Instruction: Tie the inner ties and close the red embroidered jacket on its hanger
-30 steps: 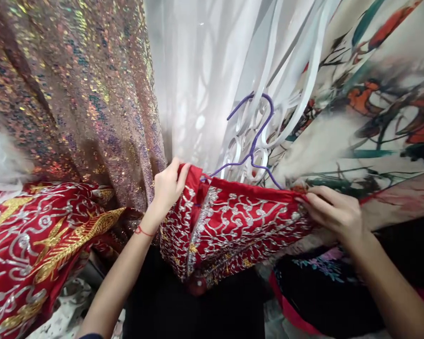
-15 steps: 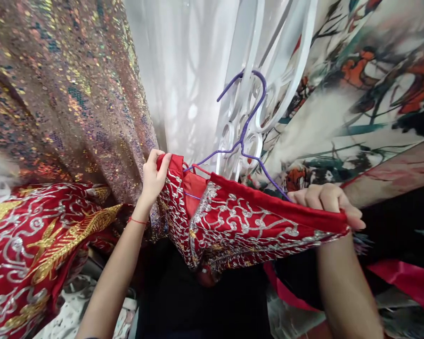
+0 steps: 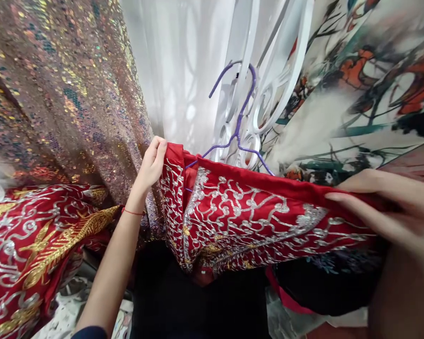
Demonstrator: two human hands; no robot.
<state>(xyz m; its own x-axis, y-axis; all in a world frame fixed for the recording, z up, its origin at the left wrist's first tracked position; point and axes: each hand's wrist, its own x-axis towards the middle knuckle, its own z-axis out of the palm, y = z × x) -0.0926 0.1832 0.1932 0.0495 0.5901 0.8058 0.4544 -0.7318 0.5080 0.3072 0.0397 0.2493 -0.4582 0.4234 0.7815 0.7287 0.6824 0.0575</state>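
A red garment (image 3: 247, 207) with silver and gold embroidery is stretched between my hands. My left hand (image 3: 154, 157) pinches the plain red waistband at its left end. At the right, my right hand (image 3: 385, 202) grips the band's other end between thumb and fingers, partly blurred. A purple clothes hanger (image 3: 237, 127) stands behind the garment, its hook around a white scrolled metal frame (image 3: 279, 101). The hanger's lower part is hidden inside or behind the red cloth; one bar shows at the garment's opening.
A sequinned curtain-like cloth (image 3: 67, 89) hangs at the left. Below it lies another red embroidered cloth (image 3: 17, 254) with gold trim. White fabric (image 3: 176, 70) hangs behind the frame. Printed fabric (image 3: 367, 89) fills the right. Black cloth (image 3: 325, 287) with pink edging lies lower right.
My right hand has moved right and nearer the camera, its fingers now turned over the band. The garment is spread wider, and more of the embroidered front shows. My left hand has risen slightly.
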